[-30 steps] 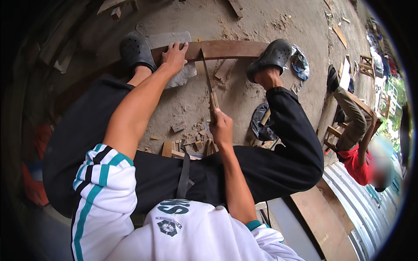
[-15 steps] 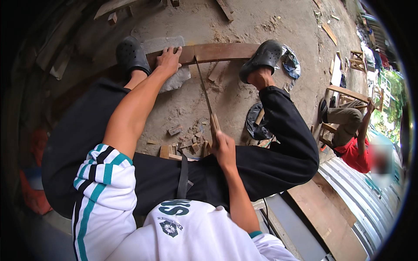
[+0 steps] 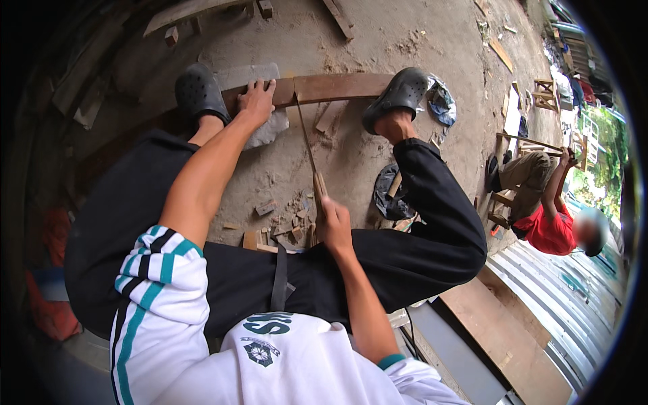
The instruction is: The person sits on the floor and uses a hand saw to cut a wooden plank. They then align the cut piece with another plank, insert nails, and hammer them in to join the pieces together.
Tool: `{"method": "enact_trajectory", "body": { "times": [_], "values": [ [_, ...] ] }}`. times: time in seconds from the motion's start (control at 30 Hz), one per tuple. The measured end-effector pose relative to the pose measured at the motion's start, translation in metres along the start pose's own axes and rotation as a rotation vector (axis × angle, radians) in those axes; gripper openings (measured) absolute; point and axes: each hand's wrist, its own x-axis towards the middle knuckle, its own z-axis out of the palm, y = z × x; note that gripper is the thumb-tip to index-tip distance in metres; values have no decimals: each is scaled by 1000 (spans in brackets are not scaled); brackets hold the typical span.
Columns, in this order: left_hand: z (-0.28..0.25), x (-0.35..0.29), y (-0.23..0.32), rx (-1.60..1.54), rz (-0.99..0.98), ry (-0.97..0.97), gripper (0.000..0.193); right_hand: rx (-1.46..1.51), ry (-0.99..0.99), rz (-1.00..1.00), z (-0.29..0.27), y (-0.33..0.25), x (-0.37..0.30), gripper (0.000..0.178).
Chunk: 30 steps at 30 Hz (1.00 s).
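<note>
A long reddish-brown wooden board [image 3: 341, 87] lies crosswise under my two dark clogs. My left hand [image 3: 256, 103] rests flat on the board beside the left clog [image 3: 200, 94], fingers spread. A narrow kerf shows just right of that hand, and the thin blade of a handsaw [image 3: 305, 131] sits at it, slanting back toward me. My right hand [image 3: 335, 226], near my lap, is closed round the saw's wooden handle [image 3: 320, 192]. The right clog [image 3: 405, 94] presses on the board's right part. A pale grey block [image 3: 270, 129] shows beneath the board by my left hand.
Wood offcuts [image 3: 293, 226] lie on the dirt floor before my lap. A black plastic bag [image 3: 388, 192] is beside my right leg. At the right, another person in a red shirt [image 3: 543, 231] sits handling wooden pieces, near corrugated metal sheeting [image 3: 553, 283].
My right hand has pushed the saw forward, away from me, so less blade shows between handle and board. My left hand stays on the board. The person at the right has shifted their hands.
</note>
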Motion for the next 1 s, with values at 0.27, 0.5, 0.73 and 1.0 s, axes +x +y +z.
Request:
{"method": "enact_trajectory", "body": {
  "times": [0.27,0.5,0.73,1.0],
  "values": [
    [1,1,-3,-7,20,40,77,72,-27,1,6,-1,34,45],
    [-4,4,2,-32,74,6,78,31,-2,-15,21,2,64,44],
    [7,2,-5,6,34,48,75,60,-61,-14,4,-1,12,46],
    [1,4,-2,-14,86,58,76,73,0,11,28,-10,78,46]
  ]
}}
